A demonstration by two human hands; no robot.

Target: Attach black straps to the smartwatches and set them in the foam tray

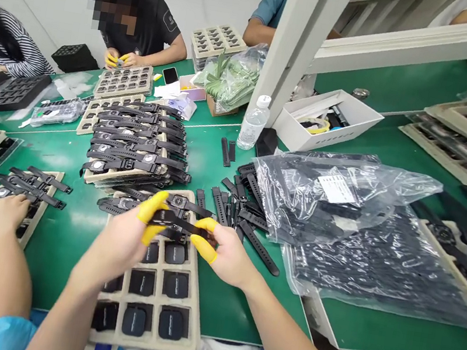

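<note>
Just above the tray, my left hand (123, 243) pinches a black smartwatch (163, 217) between fingers in yellow finger cots. My right hand (232, 256), also in yellow finger cots, grips a black watch strap (188, 226) that runs up to the watch's side. Whether the strap is joined to the watch I cannot tell. Below my hands lies a beige compartment tray (153, 302) with dark square watch cases (176, 285) in its nearer cells. Watches with straps (178, 202) lie across its far end. Loose black straps (258, 247) are heaped right of my right hand.
A stack of trays with strapped watches (141, 142) stands beyond. Plastic bags of straps (380, 257) cover the right side, near a water bottle (254, 124) and white box (326, 121). A co-worker's hand (5, 216) rests over another tray at left; other people sit opposite.
</note>
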